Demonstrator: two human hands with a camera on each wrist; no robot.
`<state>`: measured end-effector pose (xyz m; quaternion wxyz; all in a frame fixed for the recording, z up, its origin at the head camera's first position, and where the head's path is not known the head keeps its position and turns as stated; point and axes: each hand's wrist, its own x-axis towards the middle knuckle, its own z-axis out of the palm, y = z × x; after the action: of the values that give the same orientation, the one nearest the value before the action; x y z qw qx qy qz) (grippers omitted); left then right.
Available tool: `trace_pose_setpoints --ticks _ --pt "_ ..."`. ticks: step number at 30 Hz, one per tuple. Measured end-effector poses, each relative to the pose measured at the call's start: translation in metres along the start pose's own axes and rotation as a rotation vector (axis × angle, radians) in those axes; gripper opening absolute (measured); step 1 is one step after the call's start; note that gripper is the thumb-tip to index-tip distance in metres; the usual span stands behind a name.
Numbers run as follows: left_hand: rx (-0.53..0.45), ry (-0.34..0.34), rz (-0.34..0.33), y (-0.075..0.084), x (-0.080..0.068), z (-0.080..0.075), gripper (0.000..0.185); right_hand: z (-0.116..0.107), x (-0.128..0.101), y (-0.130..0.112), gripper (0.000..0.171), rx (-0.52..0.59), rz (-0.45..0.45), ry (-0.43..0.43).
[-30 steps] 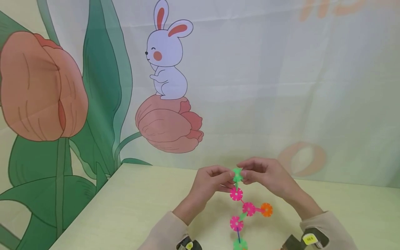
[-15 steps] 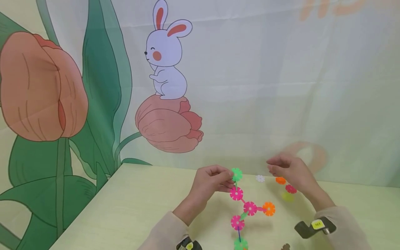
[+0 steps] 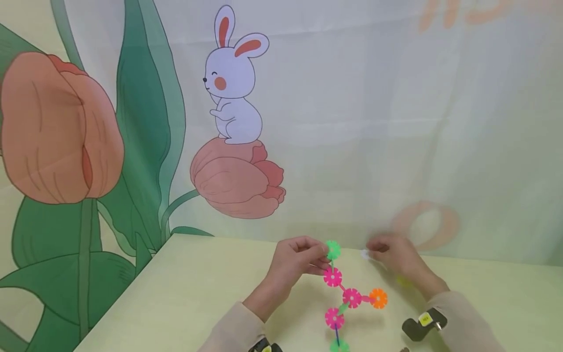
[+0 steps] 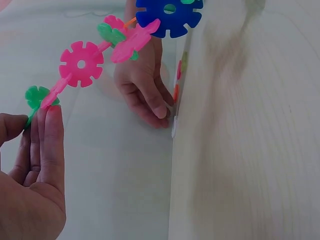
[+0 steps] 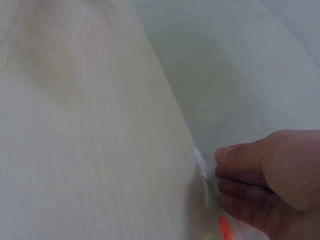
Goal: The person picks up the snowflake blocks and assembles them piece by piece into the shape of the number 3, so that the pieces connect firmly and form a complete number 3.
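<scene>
A chain of snowflake discs (image 3: 340,293) hangs from my left hand (image 3: 323,254), which pinches its top green disc (image 3: 333,250). Below that come pink discs (image 3: 333,276), an orange disc (image 3: 378,298) on a side branch and a green one at the bottom edge. The left wrist view shows my left hand (image 4: 37,112) at the green disc (image 4: 35,95), with a pink disc (image 4: 81,63) and a blue disc (image 4: 170,15) further along. My right hand (image 3: 374,252), blurred, has its curled fingertips at a white disc (image 3: 365,254) on the table (image 3: 198,293). In the right wrist view my right hand (image 5: 220,170) meets the white disc (image 5: 200,162); a grip is not plain.
A yellow-green disc (image 3: 402,281) lies beside my right wrist. Red (image 4: 178,70) and orange (image 4: 175,92) discs lie by my right hand along the table's far edge. A printed cloth backdrop (image 3: 308,122) hangs right behind the table. The table's left edge runs diagonally.
My right hand let go of the chain's top, swung right over the loose discs, then came back left and down to the white disc. My left hand kept holding the chain.
</scene>
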<state>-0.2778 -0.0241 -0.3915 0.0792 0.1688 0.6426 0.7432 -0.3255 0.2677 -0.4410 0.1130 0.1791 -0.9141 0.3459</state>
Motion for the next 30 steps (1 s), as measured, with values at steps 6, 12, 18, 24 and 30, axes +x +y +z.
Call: trace_pose_setpoints --ticks 6,12,18,24,30 --pt "-0.01 -0.012 0.007 -0.001 0.0 0.001 0.018 0.005 0.008 0.005 0.013 -0.082 -0.029 -0.045" --pt "-0.015 -0.02 0.012 -0.002 0.0 0.003 0.018 0.005 0.013 0.007 0.017 -0.177 -0.051 -0.098" --pt "-0.013 -0.017 0.016 0.001 -0.001 0.004 0.017 0.001 0.011 -0.001 0.019 -0.158 0.031 -0.158" --pt "-0.008 -0.004 0.02 0.002 -0.003 0.004 0.016 -0.008 0.006 -0.013 0.013 -0.06 0.029 -0.155" --pt "-0.004 -0.005 0.033 0.002 -0.002 0.003 0.016 -0.033 0.003 -0.054 0.011 0.207 0.033 -0.11"
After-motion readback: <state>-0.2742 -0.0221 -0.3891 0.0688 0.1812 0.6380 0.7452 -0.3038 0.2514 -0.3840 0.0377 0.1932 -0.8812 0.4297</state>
